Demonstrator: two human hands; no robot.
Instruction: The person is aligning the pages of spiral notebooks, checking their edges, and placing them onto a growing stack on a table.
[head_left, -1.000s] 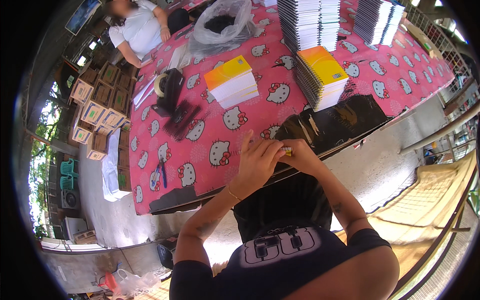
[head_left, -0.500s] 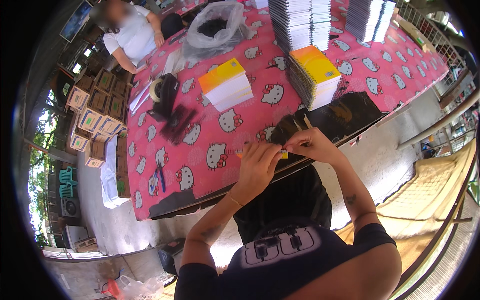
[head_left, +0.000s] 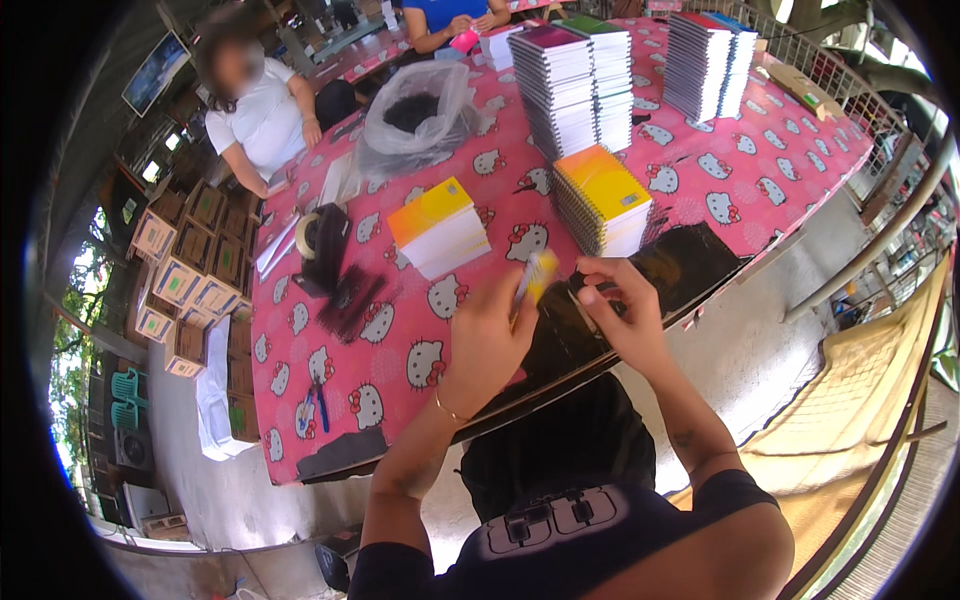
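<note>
My left hand [head_left: 492, 322] is closed on a small yellow-covered notebook [head_left: 541, 274], raised above the table's near edge and blurred by motion. Just to its right, my right hand [head_left: 630, 308] has loosely curled fingers with the thumb apart; I make out nothing held in it. Beyond the hands stands a stack of yellow spiral notebooks [head_left: 603, 200] with dark coils. Left of that is a pile of yellow-orange covered pads [head_left: 440, 225] whose white page edges face me; no coils show on it.
Tall stacks of spiral notebooks [head_left: 570, 90] and more notebooks [head_left: 705, 65] stand farther back. A clear plastic bag [head_left: 425, 115] holds dark material. A tape dispenser [head_left: 325, 245], black coils [head_left: 355, 305] and blue-handled cutters [head_left: 321, 405] lie left. Two people sit across; cartons [head_left: 185, 280] are stacked left.
My left hand has lifted the small notebook from the table edge and tilted it up. My right hand has come away from it, its fingers spreading. The view has shifted, showing a second person behind.
</note>
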